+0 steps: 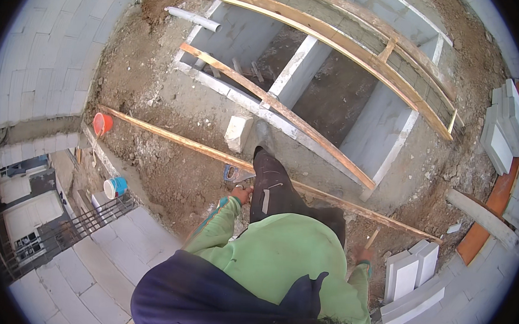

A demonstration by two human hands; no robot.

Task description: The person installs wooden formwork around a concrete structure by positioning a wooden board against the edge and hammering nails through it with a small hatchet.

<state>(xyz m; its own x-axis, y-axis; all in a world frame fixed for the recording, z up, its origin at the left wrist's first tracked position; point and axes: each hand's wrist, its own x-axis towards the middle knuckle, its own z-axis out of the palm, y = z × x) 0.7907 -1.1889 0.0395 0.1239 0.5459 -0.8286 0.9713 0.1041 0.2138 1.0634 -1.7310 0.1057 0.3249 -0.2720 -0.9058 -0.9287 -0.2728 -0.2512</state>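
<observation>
My left hand (241, 195) hangs beside my left thigh, its fingers curled; what they hold, if anything, is too small to make out. Just beyond it, a hand saw (231, 173) with a blue-grey handle lies by a long wooden batten (183, 142). That batten crosses the dirt in front of me and passes behind my legs in this view. Low on the right, my right hand (363, 255) is closed around a thin wooden stick (372, 238) pointing up and away; its far end is free.
A block-walled pit (301, 69) with wooden boards (286, 111) across it lies ahead. A white block (237, 133) sits at its near edge. Orange (102, 123) and blue-white (114, 187) buckets stand left. Pale blocks (410, 269) are stacked right. A grey pipe (193, 19) lies far left.
</observation>
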